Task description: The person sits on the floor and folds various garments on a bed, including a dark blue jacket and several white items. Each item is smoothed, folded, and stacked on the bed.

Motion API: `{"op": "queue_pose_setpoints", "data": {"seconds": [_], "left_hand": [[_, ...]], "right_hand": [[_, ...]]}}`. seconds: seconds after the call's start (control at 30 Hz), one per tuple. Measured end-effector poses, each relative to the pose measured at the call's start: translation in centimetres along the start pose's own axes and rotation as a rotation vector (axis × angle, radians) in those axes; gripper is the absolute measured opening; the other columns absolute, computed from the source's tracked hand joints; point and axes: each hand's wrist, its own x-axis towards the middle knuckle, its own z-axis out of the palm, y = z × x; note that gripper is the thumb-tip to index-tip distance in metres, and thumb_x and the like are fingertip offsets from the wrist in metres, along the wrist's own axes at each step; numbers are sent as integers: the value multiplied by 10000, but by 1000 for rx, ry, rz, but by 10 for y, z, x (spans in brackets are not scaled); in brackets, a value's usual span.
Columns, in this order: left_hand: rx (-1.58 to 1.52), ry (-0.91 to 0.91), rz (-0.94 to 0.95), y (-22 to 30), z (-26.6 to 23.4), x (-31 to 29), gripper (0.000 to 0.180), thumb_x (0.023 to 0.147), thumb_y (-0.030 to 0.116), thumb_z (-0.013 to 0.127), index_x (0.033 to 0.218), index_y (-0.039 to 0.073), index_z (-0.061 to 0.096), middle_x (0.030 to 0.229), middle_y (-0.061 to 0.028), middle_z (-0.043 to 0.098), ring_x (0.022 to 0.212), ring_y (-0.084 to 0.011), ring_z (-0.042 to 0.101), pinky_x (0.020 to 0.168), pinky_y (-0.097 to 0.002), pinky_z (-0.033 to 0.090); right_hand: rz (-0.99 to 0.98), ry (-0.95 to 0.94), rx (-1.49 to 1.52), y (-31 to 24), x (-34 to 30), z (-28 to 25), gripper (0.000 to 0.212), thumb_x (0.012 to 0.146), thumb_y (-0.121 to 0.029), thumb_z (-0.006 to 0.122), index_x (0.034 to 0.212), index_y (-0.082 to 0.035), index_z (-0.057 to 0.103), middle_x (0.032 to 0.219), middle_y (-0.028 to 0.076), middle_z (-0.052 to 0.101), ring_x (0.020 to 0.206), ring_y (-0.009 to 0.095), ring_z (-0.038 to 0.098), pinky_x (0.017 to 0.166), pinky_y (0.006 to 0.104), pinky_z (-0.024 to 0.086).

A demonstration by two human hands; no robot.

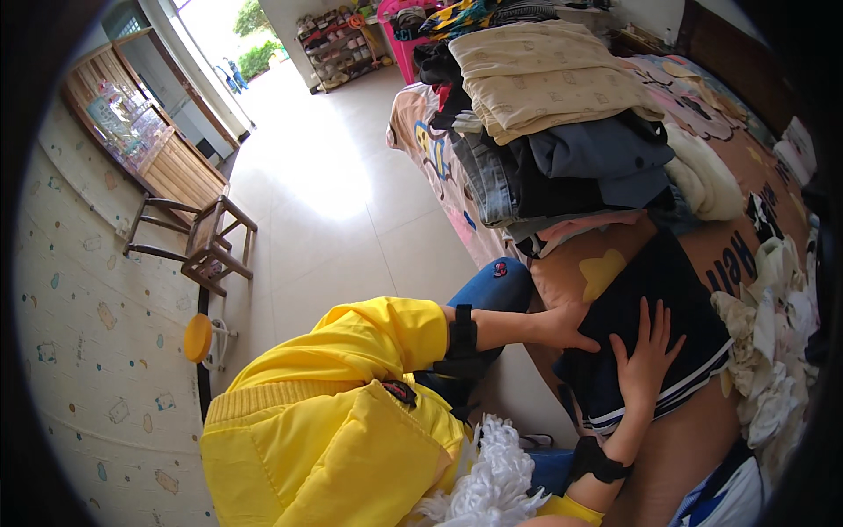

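Note:
A dark navy garment with white stripes along its hem lies on the orange bed cover, shaped somewhat like a skirt. At its left edge is my left hand, thumb over the cloth and the other fingers largely hidden, seemingly pinching that edge. My right hand rests flat on the navy cloth with its fingers spread. Each wrist has a black strap. Beyond the garment stands a tall pile of folded clothes, with beige printed fabric on top and dark trousers below.
Crumpled white clothes lie along the bed's right side, and a blue-and-white cloth at the bottom right. Across the floor are a wooden chair and a yellow stool. A shoe rack stands by the bright doorway.

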Motion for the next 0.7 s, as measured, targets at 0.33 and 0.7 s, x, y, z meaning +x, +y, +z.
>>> {"op": "queue_pose_setpoints", "data": {"seconds": [0.33,0.7], "left_hand": [[28,-5,-12,-3,1,0,902,714,268,819,1397,-61,332,1307,-252,507,1209,-325,498,1028,-362,402],[24,-46,-58,-9,1,1,848,715,252,812,1362,-77,375,1270,-236,543,1179,-314,525,1001,-360,427]], "right_hand": [[4,-4,13,-1,0,-2,740,884,-551,559,1493,-203,325,1535,119,314,1439,297,251,1141,631,137],[-9,-11,-19,-13,-8,-9,835,859,-570,578,1513,-156,264,1546,164,271,1448,320,223,1132,643,150]]}}
